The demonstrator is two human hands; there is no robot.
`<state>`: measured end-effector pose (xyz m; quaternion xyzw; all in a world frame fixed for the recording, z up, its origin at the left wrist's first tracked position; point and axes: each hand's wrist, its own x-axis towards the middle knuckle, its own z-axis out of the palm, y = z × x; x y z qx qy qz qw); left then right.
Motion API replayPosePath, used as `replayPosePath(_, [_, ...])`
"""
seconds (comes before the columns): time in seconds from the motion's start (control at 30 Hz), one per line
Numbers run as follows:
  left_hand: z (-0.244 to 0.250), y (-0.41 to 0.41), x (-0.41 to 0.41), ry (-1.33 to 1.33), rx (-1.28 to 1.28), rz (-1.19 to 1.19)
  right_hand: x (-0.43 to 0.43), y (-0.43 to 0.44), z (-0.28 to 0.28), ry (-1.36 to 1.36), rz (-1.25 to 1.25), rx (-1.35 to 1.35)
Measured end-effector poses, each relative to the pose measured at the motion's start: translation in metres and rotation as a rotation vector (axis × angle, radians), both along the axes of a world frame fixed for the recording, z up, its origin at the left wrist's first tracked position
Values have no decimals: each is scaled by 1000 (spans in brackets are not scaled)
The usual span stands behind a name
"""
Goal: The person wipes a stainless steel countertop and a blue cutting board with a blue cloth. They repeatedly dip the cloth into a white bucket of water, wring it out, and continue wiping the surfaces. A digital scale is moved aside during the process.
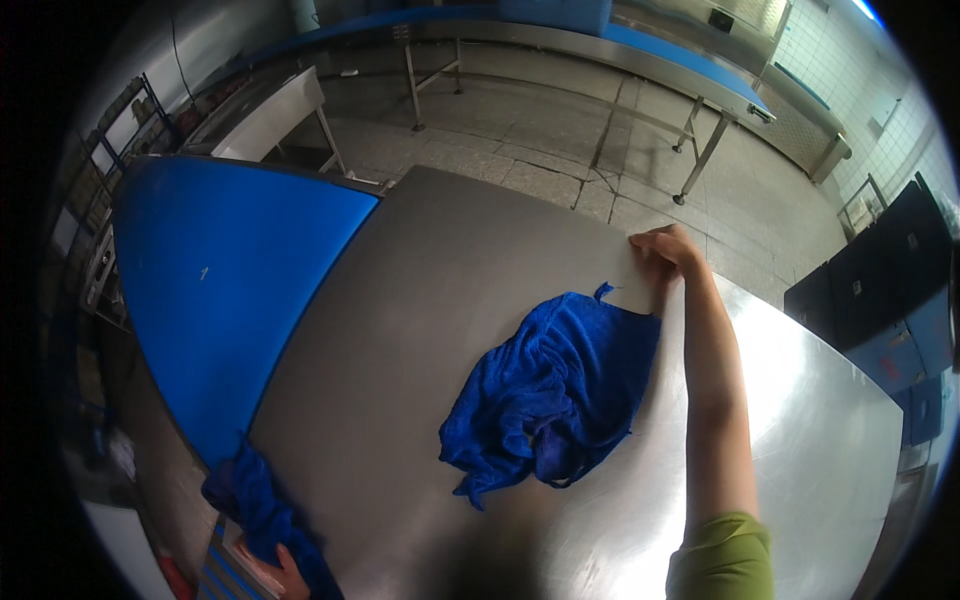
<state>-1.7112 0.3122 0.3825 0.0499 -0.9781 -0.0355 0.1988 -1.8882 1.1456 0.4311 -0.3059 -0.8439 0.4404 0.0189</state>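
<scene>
A crumpled blue cloth [555, 390] is spread on the stainless steel table [390, 315], with a loose scrap at its far corner. Beyond it, my right hand [667, 251] is at the table's far edge, fingers bent and fingertips at the rim. Whether anything is pinched there cannot be made out. My left hand [281, 574], low at the left and partly cut off by the frame, grips a second blue cloth [262, 502]. That cloth is bunched up along the table's near left edge, and its top reaches the corner of the blue belt [240, 292].
A conveyor with a blue belt [682, 61] crosses the back, carrying a blue crate [555, 13]. Dark stacked crates [885, 277] stand beyond the table at the right. Left of the far corner is a steel chute [270, 112]. Tiled floor [510, 135] shows between.
</scene>
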Motion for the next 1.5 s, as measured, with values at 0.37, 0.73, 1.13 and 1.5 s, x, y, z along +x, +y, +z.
replayPosePath(0.37, [-36,-34,-2,8,158,-109,-2,-1,-4,-42,-80,112])
replayPosePath(0.73, [-16,-21,-1,19,99,-68,1,-5,-18,111,-102,63])
replayPosePath(1.13, [2,29,-5,58,57,1,60,-68,-18,834,-109,-577])
replayPosePath(1.5, [27,57,-10,94,255,-92,71,-143,46,527,-108,-351])
